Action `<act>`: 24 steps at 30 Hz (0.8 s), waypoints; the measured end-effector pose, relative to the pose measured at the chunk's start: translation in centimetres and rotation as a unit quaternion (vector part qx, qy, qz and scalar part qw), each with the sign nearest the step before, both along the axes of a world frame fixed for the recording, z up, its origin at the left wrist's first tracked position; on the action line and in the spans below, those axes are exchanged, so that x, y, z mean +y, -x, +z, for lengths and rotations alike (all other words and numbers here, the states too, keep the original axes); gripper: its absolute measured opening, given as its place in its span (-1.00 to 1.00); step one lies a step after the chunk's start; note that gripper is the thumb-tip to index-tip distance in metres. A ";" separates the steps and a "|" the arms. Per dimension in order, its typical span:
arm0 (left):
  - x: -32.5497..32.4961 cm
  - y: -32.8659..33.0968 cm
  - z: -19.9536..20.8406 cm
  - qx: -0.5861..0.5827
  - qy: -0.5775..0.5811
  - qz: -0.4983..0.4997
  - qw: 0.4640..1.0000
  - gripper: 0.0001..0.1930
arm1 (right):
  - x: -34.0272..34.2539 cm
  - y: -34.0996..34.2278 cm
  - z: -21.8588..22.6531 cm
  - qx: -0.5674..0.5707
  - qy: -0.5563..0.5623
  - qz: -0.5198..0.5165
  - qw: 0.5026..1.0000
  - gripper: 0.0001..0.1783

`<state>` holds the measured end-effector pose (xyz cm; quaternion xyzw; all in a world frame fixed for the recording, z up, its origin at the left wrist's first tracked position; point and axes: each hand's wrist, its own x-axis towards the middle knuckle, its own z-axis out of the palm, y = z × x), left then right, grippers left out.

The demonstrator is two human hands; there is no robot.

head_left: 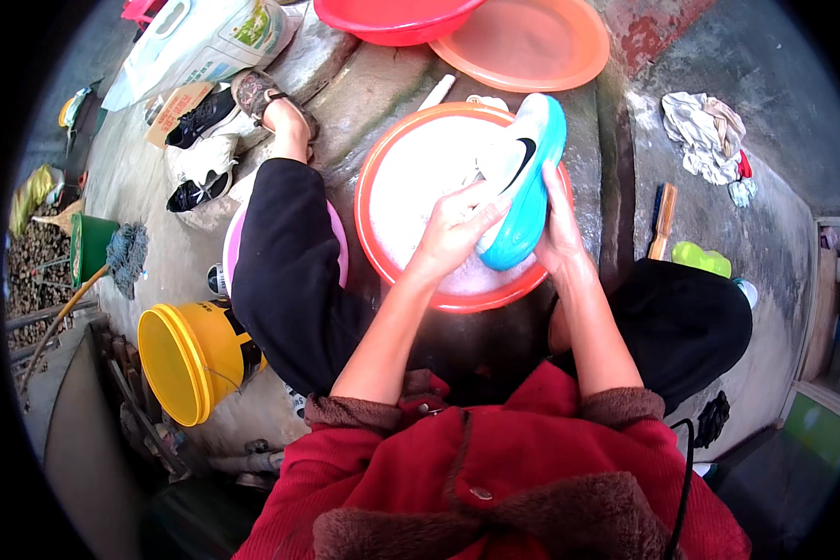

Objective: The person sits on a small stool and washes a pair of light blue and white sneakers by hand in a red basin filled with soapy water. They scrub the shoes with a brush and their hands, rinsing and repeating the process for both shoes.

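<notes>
A white shoe with a bright blue sole point(538, 201) is held tilted over an orange basin point(366, 219) of white, foamy water. My right hand point(559, 224) wraps round the sole side near the heel. On the upper, my left hand point(453, 231) has its fingers closed at the shoe's opening; its fingertips are partly hidden. The toe points away from me, over the basin's far right rim. Some white, lace-like material point(474, 173) shows beside the shoe, just beyond my left fingers.
Beyond the basin lie a red basin point(397, 21) and an orange one point(523, 47). To the left are shoes point(202, 173), a pink basin point(338, 247) and a yellow bucket point(191, 359). A wooden-handled brush point(663, 222), a green object point(700, 259) and crumpled cloths point(705, 135) lie right.
</notes>
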<state>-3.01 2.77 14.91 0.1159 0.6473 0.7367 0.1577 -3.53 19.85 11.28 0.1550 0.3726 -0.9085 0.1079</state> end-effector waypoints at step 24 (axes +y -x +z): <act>1.2 -0.7 2.9 0.119 0.209 -0.024 0.970 -0.77 | -0.1 -0.4 -1.9 -0.055 0.070 0.039 0.995 -0.11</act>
